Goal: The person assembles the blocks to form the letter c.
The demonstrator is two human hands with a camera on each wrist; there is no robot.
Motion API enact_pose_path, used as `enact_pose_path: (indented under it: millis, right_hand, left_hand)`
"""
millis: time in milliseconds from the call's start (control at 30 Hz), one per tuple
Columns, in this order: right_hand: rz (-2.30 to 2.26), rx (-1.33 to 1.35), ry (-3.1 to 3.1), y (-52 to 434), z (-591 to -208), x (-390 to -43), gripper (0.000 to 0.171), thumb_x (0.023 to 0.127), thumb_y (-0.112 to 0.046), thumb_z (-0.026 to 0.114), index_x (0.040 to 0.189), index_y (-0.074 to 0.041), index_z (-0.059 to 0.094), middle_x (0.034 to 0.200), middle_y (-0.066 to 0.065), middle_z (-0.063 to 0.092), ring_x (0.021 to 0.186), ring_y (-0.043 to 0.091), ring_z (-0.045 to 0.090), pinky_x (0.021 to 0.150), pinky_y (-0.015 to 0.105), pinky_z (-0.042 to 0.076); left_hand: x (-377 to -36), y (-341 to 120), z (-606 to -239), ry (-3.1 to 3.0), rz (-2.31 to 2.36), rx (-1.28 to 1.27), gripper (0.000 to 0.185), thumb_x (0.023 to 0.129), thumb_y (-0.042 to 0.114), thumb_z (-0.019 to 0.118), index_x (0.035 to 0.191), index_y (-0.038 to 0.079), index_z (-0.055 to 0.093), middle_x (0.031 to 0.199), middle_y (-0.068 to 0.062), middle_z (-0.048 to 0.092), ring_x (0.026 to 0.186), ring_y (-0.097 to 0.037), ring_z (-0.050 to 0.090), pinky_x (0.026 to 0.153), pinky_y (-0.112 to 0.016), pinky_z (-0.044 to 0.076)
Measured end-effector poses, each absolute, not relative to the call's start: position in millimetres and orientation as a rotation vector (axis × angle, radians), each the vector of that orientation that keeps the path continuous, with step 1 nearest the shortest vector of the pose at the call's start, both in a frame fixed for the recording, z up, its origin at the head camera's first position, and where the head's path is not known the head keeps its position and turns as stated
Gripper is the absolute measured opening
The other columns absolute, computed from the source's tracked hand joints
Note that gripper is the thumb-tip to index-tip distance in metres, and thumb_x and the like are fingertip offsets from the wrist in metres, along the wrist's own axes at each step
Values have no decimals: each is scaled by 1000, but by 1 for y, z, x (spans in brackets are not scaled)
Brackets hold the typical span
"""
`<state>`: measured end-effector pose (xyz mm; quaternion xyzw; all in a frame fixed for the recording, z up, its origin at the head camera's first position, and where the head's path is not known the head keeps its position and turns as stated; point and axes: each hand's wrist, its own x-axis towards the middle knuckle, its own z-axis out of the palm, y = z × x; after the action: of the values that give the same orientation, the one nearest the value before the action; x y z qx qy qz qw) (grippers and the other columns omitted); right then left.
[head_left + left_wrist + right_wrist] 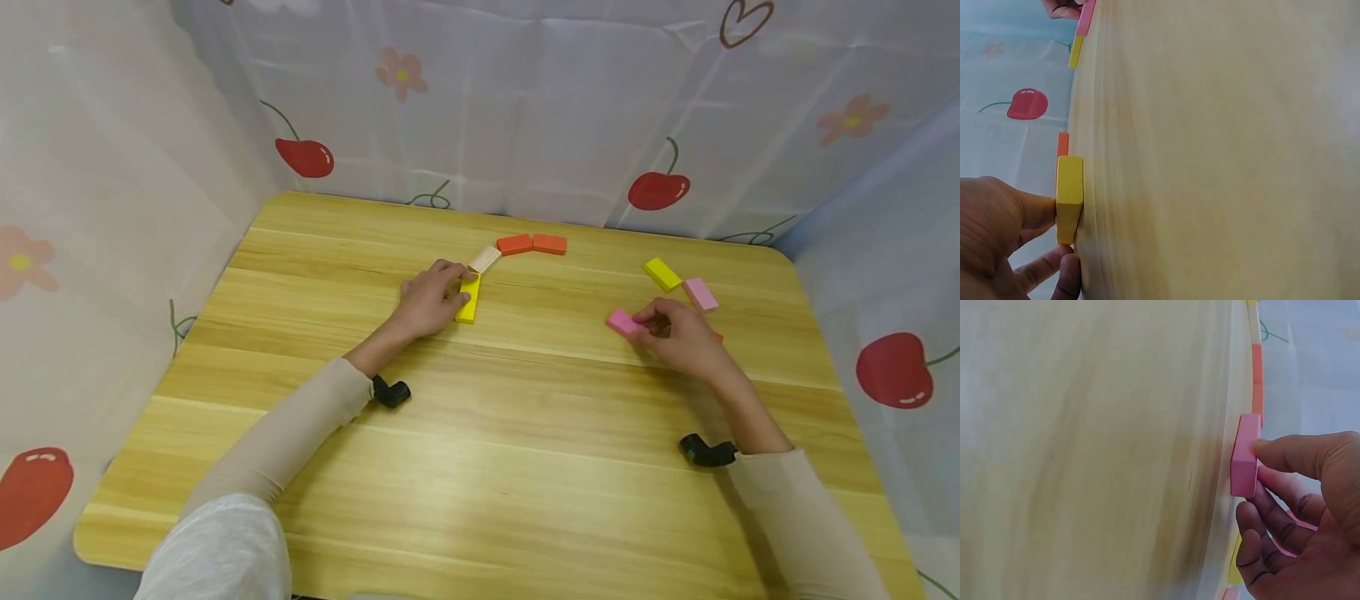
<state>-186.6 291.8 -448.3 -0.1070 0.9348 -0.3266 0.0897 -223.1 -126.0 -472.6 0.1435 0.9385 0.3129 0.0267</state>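
Yellow block under my left hand lies flat on the wooden table, at the near end of a curved row: a pale wood-coloured block touches its far end, and two orange blocks run on from there toward the curtain. My left fingers are curled along the yellow piece's side; in the left wrist view the fingertips press against its edge. I judge that grip suits nudging it into line with its neighbour, end to end, so the arc stays unbroken.

My right hand pinches a bright pink block between thumb and curled fingers; in the right wrist view the piece lies flat on the table, gripped by its sides. It sits well apart from the row, in a loose cluster on the right with another yellow block and a paler pink block. A sliver of something orange shows just past my knuckles, too hidden to name. That scatter reads to me as the supply pile, kept within easy reach of the right hand.

No tray, box or bowl is in view; every piece rests directly on the tabletop.
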Motion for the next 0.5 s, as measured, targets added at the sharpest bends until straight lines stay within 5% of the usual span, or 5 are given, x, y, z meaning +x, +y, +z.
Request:
enact_pose_path:
  millis: [500]
  right_hand:
    - [-900, -329, 2779, 272, -446, -175, 26, 90, -25, 72, 111, -12, 63, 106, 6, 66, 92, 21, 59, 77, 27, 50]
  left_hand:
    - [-222, -125, -469, 2897, 952, 435, 34, 99, 33, 58, 132, 29, 58, 143, 2, 52, 108, -27, 58, 83, -46, 32]
